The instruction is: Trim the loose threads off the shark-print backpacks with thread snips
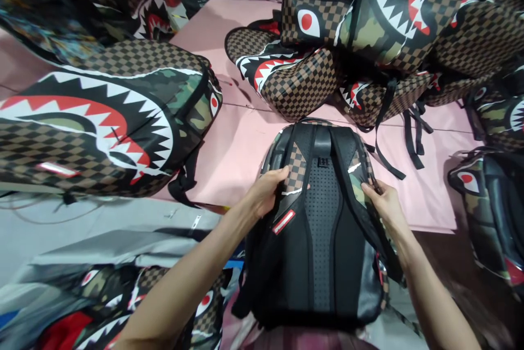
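Left hand (266, 191) is gripping the held backpack (323, 235) at 10 o'clock on its outline, thumb pressing near the checkered patch (295, 168). Right hand (382, 202) is grasping the opposite edge at 2. Bag is standing roughly upright between both hands, strap side facing the wearer, red-and-white label (284, 221) showing below the left thumb. Its top is overlapping the pink table (434, 197) in view; can't tell if touching. From the bag: big shark-mouth backpack (110, 115) is lying at 10, stacked bags (356, 22) are sitting at 12–1, another backpack (487, 213) is resting at 3.
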Demonstrator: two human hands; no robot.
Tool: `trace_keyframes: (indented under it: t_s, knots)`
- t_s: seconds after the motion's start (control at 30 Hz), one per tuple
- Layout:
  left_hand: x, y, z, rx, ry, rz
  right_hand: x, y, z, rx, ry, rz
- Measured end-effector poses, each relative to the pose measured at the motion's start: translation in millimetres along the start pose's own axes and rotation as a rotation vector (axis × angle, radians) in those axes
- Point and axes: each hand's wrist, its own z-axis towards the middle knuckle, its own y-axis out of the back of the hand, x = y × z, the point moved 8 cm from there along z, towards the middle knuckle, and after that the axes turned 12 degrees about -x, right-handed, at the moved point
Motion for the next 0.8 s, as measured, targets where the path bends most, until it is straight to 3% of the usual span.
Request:
trace_keyframes:
  t_s: [0.3,0.47,0.57,0.67,0.7,0.8]
  knots:
    - [9.7,-14.0,-0.6,0.112,0.017,-0.034,-15.9,12.1,-9.9,-0.043,-0.04,-0.009]
    - [11.4,-11.9,2.4,0.064,0.032,-0.055,-17.4,13.5,-11.8,-0.013,0.015,-0.075]
    - [13.8,-10.9,5.5,0.025,0.034,-0.078,2.4,18.7,-23.9,-0.093,0.195,-0.227]
    - [16.5,-11.6,7.8,0.008,0.025,-0.085,41.8,12.1,-64.6,-0.217,0.509,-0.354]
    - [17.4,-11.7,8.2,0.004,0.023,-0.088,53.4,-0.4,-83.1,-0.168,0.6,-0.353]
    - [20.1,-12.8,8.1,0.014,0.031,-0.099,74.1,-58.9,-141.7,0.222,0.783,-0.349]
